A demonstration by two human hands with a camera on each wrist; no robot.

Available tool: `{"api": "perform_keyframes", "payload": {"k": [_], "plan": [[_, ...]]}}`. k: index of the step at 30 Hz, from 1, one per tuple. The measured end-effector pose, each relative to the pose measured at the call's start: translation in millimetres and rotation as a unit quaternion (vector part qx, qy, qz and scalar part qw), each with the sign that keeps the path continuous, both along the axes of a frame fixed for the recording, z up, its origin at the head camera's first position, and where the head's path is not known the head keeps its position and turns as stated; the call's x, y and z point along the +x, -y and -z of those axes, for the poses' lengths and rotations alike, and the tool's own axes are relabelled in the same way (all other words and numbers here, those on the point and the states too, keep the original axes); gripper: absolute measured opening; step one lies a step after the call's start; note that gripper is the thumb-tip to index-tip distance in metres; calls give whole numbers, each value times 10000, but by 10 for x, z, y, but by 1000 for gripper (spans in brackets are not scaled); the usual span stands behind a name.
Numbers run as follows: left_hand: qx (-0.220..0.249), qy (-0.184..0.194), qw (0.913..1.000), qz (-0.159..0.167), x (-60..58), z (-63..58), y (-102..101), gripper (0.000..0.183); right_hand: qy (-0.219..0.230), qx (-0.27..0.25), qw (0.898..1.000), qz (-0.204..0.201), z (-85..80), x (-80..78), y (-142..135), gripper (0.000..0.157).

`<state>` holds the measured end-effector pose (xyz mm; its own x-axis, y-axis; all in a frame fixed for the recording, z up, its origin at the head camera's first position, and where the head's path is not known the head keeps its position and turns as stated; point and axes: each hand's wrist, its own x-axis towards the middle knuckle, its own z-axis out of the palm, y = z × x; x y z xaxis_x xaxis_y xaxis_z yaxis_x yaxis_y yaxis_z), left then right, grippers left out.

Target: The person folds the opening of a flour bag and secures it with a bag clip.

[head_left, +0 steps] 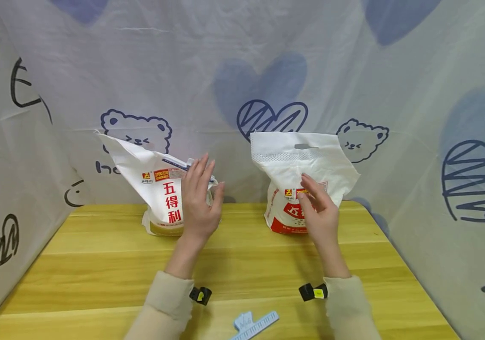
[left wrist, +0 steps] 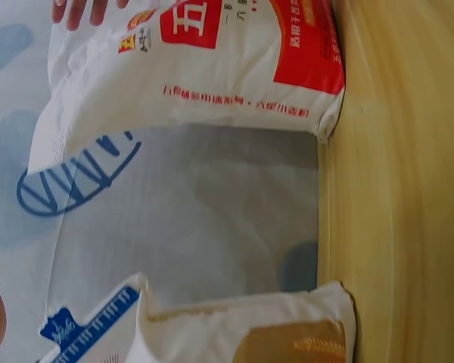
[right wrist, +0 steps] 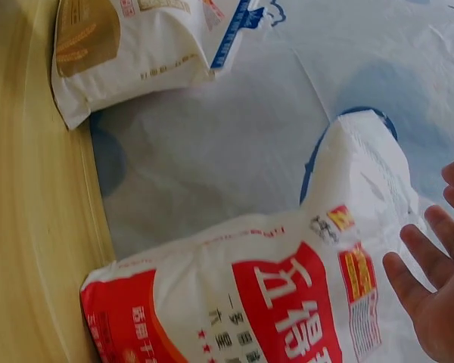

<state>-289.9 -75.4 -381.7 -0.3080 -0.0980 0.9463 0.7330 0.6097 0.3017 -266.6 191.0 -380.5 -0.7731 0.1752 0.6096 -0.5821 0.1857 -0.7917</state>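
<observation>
Head view, left hand (head_left: pixel 201 200) outstretched, right hand (head_left: pixel 321 210) relaxed, both empty, partly hiding white bags (head_left: pixel 155 186), clip (head_left: pixel 256 327) cropped

Clipped gold-bottomed bag (head_left: pixel 157 191) stands left of red-bottomed bag (head_left: pixel 282 196)

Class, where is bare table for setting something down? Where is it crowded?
Bare: the table between left bag and right bag, and outside the sleeves. Crowded: at the bags, by left hand and right hand; between the sleeves, by the loose clip.
</observation>
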Motion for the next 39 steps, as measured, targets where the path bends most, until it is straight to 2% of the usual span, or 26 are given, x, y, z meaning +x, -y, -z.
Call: {"api": "perform_keyframes", "payload": {"k": [8,15,22,30,35,39], "plan": [[-371,162,9991,88,-57,-74,-199,50,343,-3,9981,518,-7,37,-278,39],[-758,118,9967,259,-142,-148,-347,49,275,251,9953,891,-43,20,-526,40],[-1111,143,9930,388,-201,-260,-477,50,466,319,9896,1327,-129,-7,-726,40],[-1401,87,9892,419,-298,-427,-638,50,302,457,9815,1836,-222,-125,-918,41],[-1548,113,9868,460,-329,-507,-727,49,77,516,9798,1931,-239,-233,-1016,41],[-1689,267,9843,435,-357,-549,-800,50,81,644,9782,1973,-240,-315,-1075,41]]}}
